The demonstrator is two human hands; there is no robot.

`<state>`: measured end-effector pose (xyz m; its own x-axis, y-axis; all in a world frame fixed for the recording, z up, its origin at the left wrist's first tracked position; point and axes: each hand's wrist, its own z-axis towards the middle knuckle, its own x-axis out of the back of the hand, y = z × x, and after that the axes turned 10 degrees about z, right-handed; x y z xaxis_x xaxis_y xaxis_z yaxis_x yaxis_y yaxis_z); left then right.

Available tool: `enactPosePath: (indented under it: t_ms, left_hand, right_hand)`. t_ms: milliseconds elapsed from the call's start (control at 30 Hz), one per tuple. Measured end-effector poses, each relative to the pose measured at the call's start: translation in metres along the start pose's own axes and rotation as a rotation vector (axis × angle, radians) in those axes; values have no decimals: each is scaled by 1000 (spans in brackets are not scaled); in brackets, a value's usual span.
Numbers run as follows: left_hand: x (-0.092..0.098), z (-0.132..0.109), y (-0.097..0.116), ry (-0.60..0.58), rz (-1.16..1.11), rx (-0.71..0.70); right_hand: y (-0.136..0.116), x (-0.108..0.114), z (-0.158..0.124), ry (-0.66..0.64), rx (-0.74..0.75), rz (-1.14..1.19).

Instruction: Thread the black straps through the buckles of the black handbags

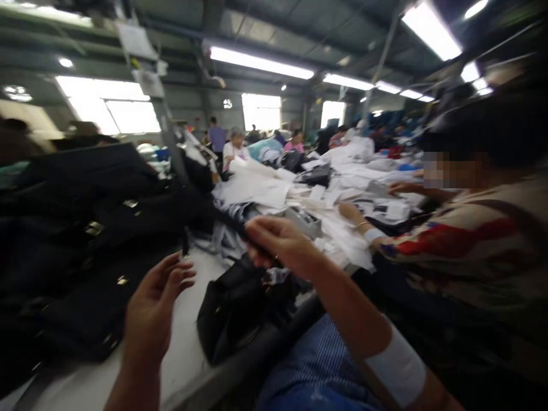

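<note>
My right hand [280, 245] is closed around a black strap [226, 220], which runs up and left from the fist. Below it, a black bag [231, 311] with small metal fittings sits on the table near the front edge. My left hand [154, 302] is raised to the left of the bag, its fingers apart and curved. A short dark strap end with a small metal clasp [185, 254] hangs at the left fingertips, and no grip on it shows.
Black bags with gold-coloured clasps [122, 279] are piled at the left. White sheets [261, 188] and other goods cover the table beyond. A co-worker [466, 234] sits close at the right, arms over the table. A metal post [165, 125] rises at the left.
</note>
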<state>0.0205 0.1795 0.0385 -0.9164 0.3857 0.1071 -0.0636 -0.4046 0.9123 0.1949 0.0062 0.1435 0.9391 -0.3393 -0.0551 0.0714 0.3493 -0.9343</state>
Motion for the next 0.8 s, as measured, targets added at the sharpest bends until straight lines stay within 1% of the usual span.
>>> enactPosePath:
  t_ms: [33, 100, 133, 200, 267, 300, 367, 467, 533, 633, 700, 800]
  left_hand:
    - [10, -9, -9, 0, 50, 36]
    - [19, -19, -25, -48, 175, 69]
    - [20, -23, -32, -99, 227, 82]
    - [19, -28, -40, -214, 300, 79]
    - [16, -34, -43, -297, 336, 31]
    - [15, -37, -41, -310, 348, -6]
    - [10, -42, -35, -286, 388, -83]
    - [-3, -46, -20, -279, 505, -200]
    - [-16, -44, -10, -333, 594, -314]
    - [-31, -38, -2, -453, 710, -465]
    - [-32, -34, -2, -480, 786, -476]
    - [-20, -31, -7, -437, 854, -437]
  right_hand:
    - [4, 2, 4, -2, 41, 120]
    - [2, 13, 12, 58, 152, 341]
    - [-2, 20, 14, 118, 206, 428]
    - [-13, 33, 18, 206, 262, 528]
    - [-21, 40, 19, 311, 286, 581]
    - [-22, 41, 18, 356, 294, 588]
    - [-18, 41, 14, 402, 303, 571]
    - [-5, 39, 7, 375, 290, 505]
    - [0, 39, 2, 364, 268, 485]
    - [-5, 42, -2, 370, 270, 471]
    - [-13, 45, -4, 389, 311, 437]
    - [-22, 51, -8, 459, 355, 368]
